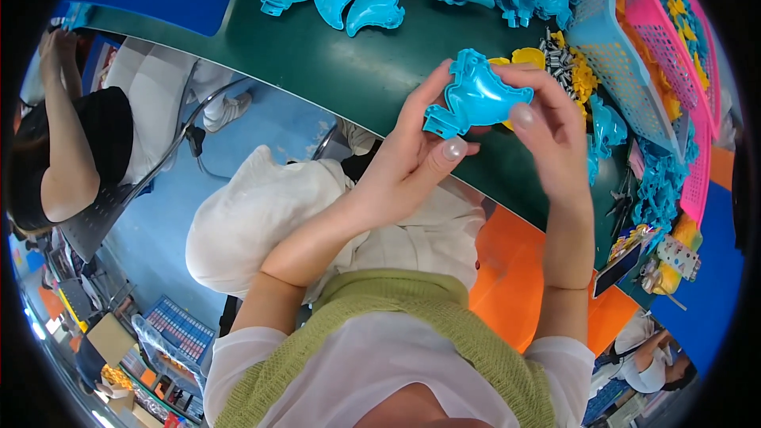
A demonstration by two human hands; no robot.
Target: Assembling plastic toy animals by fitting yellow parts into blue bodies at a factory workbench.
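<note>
A glossy blue curved plastic shell piece [482,97] is held up over the near edge of the green table. My left hand [404,160] grips its left side, with the thumb below and the fingers behind. On the other side, my right hand [556,123] pinches its rounded right end between thumb and fingers. Several like blue shell pieces [374,9] lie in a loose group on the far side of the table. Just behind my right hand are yellow plastic parts [585,79] and a small heap of metal pins [560,59].
Blue and pink perforated baskets [626,55] with orange, yellow and blue parts stand at the right. Blue parts [662,182] and a phone [618,269] lie near the table's right end. At left a person in black [87,150] sits by a metal-framed chair. Another person [650,361] is lower right.
</note>
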